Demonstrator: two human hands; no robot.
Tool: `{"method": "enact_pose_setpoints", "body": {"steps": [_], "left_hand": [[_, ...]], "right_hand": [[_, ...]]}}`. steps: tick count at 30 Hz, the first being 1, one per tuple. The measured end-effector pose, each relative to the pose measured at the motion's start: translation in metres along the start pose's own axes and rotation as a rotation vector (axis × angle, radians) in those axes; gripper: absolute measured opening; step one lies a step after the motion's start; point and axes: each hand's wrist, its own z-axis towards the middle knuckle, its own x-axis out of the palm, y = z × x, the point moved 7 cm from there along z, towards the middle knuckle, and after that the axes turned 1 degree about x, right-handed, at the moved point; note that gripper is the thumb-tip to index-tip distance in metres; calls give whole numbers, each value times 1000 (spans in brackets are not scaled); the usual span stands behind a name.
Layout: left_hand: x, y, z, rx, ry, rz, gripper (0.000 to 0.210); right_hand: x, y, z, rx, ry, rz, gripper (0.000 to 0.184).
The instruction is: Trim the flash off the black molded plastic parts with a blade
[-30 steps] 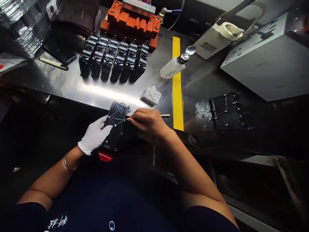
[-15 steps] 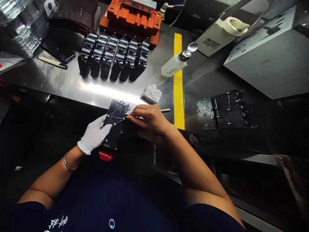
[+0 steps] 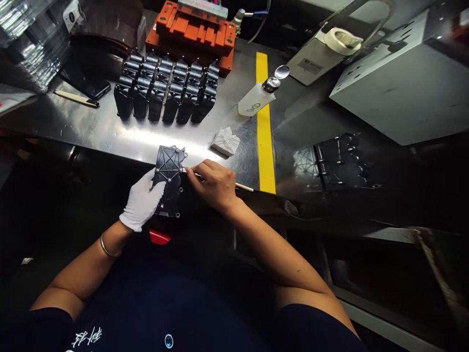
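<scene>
— What do I have on the bench?

— Upper centre of frame, a block of upright black plastic housings [image 3: 166, 93]; the orange moulded fixture [image 3: 192, 32] sits behind them.

— And rightward?

— I see the white squeeze bottle [image 3: 256, 98] right of them, crumpled white tissue [image 3: 225, 142] below it.

Bare steel table [image 3: 110, 132] lies open ahead of both grips; beyond stand black plastic housings in rows [image 3: 166, 90], a crumpled white tissue [image 3: 225, 142] ahead-right.

A black plastic cover plate [image 3: 169, 178], flat and roughly rectangular, shows a ribbed face with crossing diagonals and small screw points along its rim. It stands tilted over the counter's near edge. A thin pale stick [image 3: 242, 187] lies slanted beside its right edge.
</scene>
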Motion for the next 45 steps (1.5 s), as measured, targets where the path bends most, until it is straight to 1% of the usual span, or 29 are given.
{"method": "enact_pose_setpoints", "body": {"steps": [3, 5, 7, 9, 13, 17, 28, 31, 36, 40, 43, 45], "left_hand": [[-1, 0, 0, -13, 8, 11, 46], [-2, -1, 0, -21, 22, 26, 46], [-3, -1, 1, -27, 32, 42, 45], [-4, -1, 1, -32, 35, 48, 45], [-4, 0, 2, -39, 36, 33, 47], [-3, 0, 2, -37, 54, 31, 47], [-4, 2, 3, -37, 67, 15, 51], [-3, 1, 2, -41, 63, 12, 50], [-4, 1, 2, -41, 40, 18, 49], [-3, 0, 1, -31, 30, 22, 47], [-3, -1, 0, -18, 27, 25, 45], [-3, -1, 0, -16, 26, 30, 45]], "right_hand": [[0, -12, -1, 63, -7, 112, 33], [2, -16, 0, 42, 35, 227, 31], [4, -16, 1, -12, 79, 303, 30], [5, -14, 3, -69, 93, 319, 30], [3, -10, 8, -128, 49, 253, 31], [4, -8, 12, -174, 69, 324, 28], [13, -18, 15, -179, 132, 516, 26], [13, -19, 13, -126, 145, 536, 27], [12, -20, 3, 38, 137, 510, 27], [11, -16, -9, 148, 76, 484, 27], [8, -9, -18, 197, -7, 425, 27], [7, -2, -22, 212, -36, 390, 27]]}}
